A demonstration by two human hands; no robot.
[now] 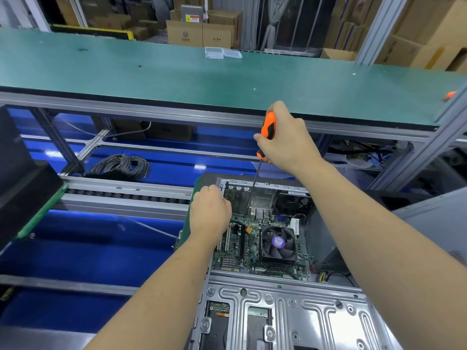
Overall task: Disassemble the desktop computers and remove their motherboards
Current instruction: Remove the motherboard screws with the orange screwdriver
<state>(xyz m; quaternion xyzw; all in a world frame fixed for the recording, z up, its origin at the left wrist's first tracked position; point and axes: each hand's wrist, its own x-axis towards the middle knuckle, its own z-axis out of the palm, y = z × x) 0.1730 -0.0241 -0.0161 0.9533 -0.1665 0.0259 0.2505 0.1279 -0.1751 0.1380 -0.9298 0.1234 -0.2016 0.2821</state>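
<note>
One computer [265, 248], one screwdriver [266, 137], two fans [278, 245]

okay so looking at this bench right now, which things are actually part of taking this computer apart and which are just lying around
In use:
- screwdriver, gripped by the right hand, tip down in the case
- open computer case
- motherboard with its fan
- left hand, fingers curled at the case's edge

Lying about:
- clear plastic box on the green shelf
- coil of cable
- cardboard boxes behind
</note>
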